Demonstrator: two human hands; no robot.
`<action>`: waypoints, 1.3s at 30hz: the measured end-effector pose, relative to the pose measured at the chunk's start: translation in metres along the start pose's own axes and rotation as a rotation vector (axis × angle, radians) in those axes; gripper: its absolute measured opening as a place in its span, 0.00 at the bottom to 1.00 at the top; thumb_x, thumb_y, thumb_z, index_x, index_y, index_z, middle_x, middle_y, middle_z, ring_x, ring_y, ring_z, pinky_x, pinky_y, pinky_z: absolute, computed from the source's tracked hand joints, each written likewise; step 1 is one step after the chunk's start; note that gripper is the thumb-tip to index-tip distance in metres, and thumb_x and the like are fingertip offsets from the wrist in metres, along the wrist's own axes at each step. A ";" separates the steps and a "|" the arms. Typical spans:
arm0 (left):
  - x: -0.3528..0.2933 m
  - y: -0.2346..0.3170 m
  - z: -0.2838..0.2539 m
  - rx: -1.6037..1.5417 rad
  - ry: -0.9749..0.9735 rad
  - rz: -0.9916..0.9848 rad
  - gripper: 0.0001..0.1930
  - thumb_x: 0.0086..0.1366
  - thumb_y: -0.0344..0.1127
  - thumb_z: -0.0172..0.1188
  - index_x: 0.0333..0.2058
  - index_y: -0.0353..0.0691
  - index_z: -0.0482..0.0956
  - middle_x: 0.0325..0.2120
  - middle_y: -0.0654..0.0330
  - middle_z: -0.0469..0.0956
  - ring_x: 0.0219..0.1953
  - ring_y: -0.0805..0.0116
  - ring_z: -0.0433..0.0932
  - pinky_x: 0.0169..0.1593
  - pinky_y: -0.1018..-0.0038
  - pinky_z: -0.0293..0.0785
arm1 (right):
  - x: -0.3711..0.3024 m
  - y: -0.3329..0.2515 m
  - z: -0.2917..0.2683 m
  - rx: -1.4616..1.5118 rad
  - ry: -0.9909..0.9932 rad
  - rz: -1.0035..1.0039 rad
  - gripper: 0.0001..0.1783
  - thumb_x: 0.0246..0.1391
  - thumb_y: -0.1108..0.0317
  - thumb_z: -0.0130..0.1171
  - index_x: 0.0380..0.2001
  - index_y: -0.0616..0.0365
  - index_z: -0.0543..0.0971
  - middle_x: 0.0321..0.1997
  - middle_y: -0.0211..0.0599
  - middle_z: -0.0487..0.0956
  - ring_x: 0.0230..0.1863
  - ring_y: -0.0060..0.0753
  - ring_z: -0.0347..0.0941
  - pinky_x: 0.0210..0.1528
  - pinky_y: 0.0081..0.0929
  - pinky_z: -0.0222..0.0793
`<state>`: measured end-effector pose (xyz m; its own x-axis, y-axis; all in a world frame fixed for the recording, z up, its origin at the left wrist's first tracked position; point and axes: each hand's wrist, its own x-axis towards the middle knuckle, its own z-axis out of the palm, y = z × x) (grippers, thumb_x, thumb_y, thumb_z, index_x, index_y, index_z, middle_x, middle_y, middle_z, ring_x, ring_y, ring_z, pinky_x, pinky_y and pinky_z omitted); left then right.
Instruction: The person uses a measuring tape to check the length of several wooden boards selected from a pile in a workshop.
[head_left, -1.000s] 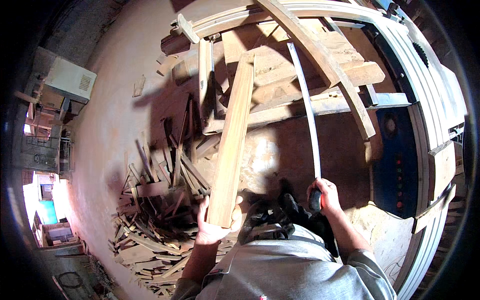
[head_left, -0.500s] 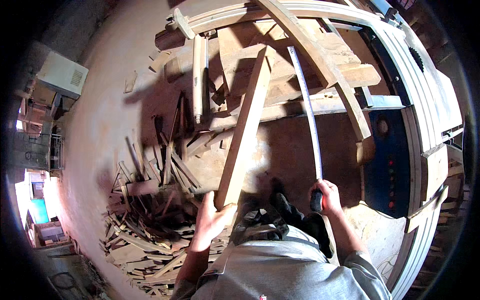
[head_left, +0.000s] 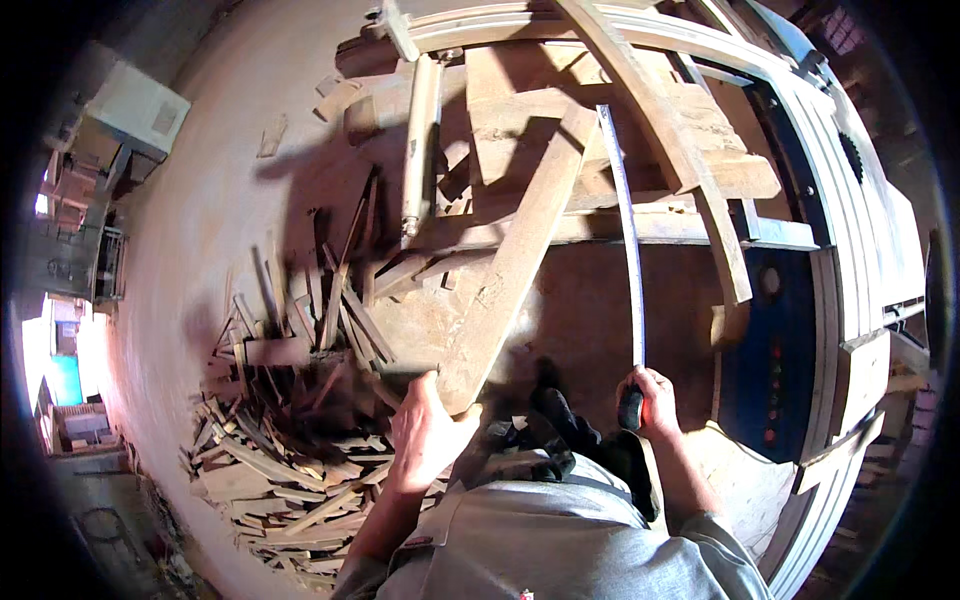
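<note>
My left hand (head_left: 430, 432) grips the near end of a long wooden board (head_left: 520, 270), thumb on one side and fingers on the other. The board slants away to the upper right, its wide face turned up. In my right hand (head_left: 652, 402) is a tape measure (head_left: 631, 408) with a dark case. Its pale blade (head_left: 627, 220) is drawn out long and points away from me. The blade's far tip lies close to the board's far end in the picture; whether they touch I cannot tell.
A heap of wood offcuts (head_left: 290, 480) covers the floor at my left. Ahead, planks (head_left: 610, 130) lie stacked beside a metal roller (head_left: 421, 150). A long wooden strip (head_left: 660, 130) crosses them. On the right stands a machine with a blue panel (head_left: 770, 350) and pale rails (head_left: 860, 220).
The board has turned in my left hand so its wide face shows, and its far end has swung right, up to the tape blade's tip. My right hand still holds the tape.
</note>
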<state>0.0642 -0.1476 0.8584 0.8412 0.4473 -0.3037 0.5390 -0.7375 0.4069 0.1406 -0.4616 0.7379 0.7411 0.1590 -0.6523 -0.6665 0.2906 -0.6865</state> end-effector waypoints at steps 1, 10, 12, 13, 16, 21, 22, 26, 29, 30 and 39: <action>0.001 -0.001 0.000 0.013 -0.008 0.016 0.38 0.48 0.44 0.69 0.53 0.29 0.65 0.47 0.37 0.72 0.51 0.42 0.72 0.53 0.56 0.69 | 0.002 -0.001 0.002 -0.025 0.000 -0.013 0.15 0.61 0.61 0.52 0.23 0.59 0.74 0.21 0.40 0.77 0.20 0.28 0.72 0.24 0.26 0.69; 0.000 0.000 0.001 -0.060 -0.044 0.122 0.34 0.49 0.43 0.68 0.49 0.29 0.66 0.40 0.37 0.74 0.45 0.39 0.74 0.50 0.56 0.71 | 0.021 -0.005 0.011 -0.199 -0.037 -0.040 0.14 0.59 0.62 0.50 0.23 0.58 0.73 0.20 0.41 0.76 0.17 0.32 0.72 0.19 0.26 0.69; 0.002 0.007 -0.003 -0.038 -0.119 0.079 0.33 0.49 0.45 0.68 0.47 0.28 0.67 0.40 0.38 0.75 0.45 0.41 0.74 0.49 0.56 0.71 | 0.029 -0.003 0.013 -0.181 -0.013 -0.045 0.13 0.59 0.62 0.50 0.24 0.58 0.73 0.21 0.41 0.76 0.18 0.32 0.72 0.21 0.27 0.70; 0.001 0.005 -0.001 -0.053 -0.095 0.079 0.33 0.48 0.46 0.69 0.46 0.29 0.68 0.40 0.38 0.75 0.45 0.41 0.75 0.48 0.55 0.71 | 0.028 -0.009 0.020 -0.167 -0.048 -0.027 0.13 0.59 0.63 0.50 0.24 0.58 0.72 0.21 0.41 0.76 0.19 0.32 0.72 0.22 0.28 0.70; -0.001 -0.004 0.010 -0.102 -0.049 0.149 0.34 0.47 0.47 0.69 0.46 0.29 0.68 0.40 0.37 0.74 0.45 0.40 0.75 0.48 0.55 0.71 | 0.035 -0.013 0.019 -0.126 -0.092 -0.031 0.14 0.60 0.61 0.50 0.25 0.58 0.72 0.21 0.42 0.76 0.19 0.32 0.72 0.23 0.28 0.70; 0.000 -0.002 0.012 -0.181 -0.135 0.161 0.38 0.48 0.50 0.70 0.49 0.27 0.66 0.44 0.34 0.72 0.47 0.40 0.73 0.49 0.55 0.71 | 0.032 -0.020 0.011 -0.114 -0.076 -0.025 0.14 0.61 0.61 0.49 0.25 0.59 0.72 0.21 0.43 0.76 0.20 0.33 0.72 0.24 0.30 0.71; -0.001 0.000 0.012 -0.207 -0.162 0.154 0.38 0.48 0.51 0.70 0.49 0.27 0.66 0.44 0.34 0.72 0.48 0.40 0.73 0.49 0.55 0.71 | 0.031 -0.017 0.007 -0.101 -0.069 -0.032 0.14 0.61 0.61 0.49 0.25 0.59 0.72 0.21 0.43 0.75 0.19 0.33 0.72 0.23 0.30 0.71; 0.005 0.009 0.006 -0.343 -0.416 -0.012 0.36 0.51 0.49 0.69 0.49 0.27 0.66 0.34 0.42 0.78 0.39 0.49 0.80 0.44 0.62 0.75 | 0.027 -0.013 -0.001 -0.059 -0.038 -0.033 0.16 0.62 0.60 0.49 0.24 0.59 0.72 0.21 0.42 0.75 0.19 0.34 0.72 0.22 0.28 0.71; 0.010 -0.023 0.037 -0.583 -0.329 0.169 0.28 0.57 0.51 0.65 0.43 0.29 0.74 0.31 0.47 0.81 0.33 0.56 0.81 0.38 0.65 0.74 | 0.016 -0.011 0.003 -0.072 -0.046 -0.074 0.17 0.62 0.59 0.49 0.24 0.59 0.74 0.21 0.40 0.76 0.19 0.31 0.73 0.22 0.28 0.70; 0.013 -0.032 0.044 -0.605 -0.372 0.136 0.28 0.58 0.53 0.64 0.41 0.28 0.77 0.32 0.47 0.81 0.35 0.57 0.81 0.39 0.65 0.74 | 0.014 -0.009 0.002 -0.083 -0.038 -0.062 0.16 0.62 0.61 0.49 0.24 0.60 0.75 0.22 0.39 0.77 0.20 0.29 0.73 0.24 0.27 0.70; 0.025 -0.048 0.039 -0.929 -0.462 0.114 0.25 0.61 0.56 0.61 0.37 0.34 0.76 0.28 0.70 0.71 0.31 0.77 0.66 0.36 0.76 0.66 | -0.035 0.020 0.014 -0.014 0.085 -0.109 0.17 0.62 0.62 0.52 0.24 0.62 0.77 0.23 0.36 0.78 0.22 0.22 0.71 0.26 0.22 0.67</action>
<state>0.0573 -0.1207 0.7973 0.8969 0.0180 -0.4418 0.4418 0.0037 0.8971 0.1023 -0.4483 0.7519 0.8001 0.0462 -0.5980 -0.5838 0.2885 -0.7589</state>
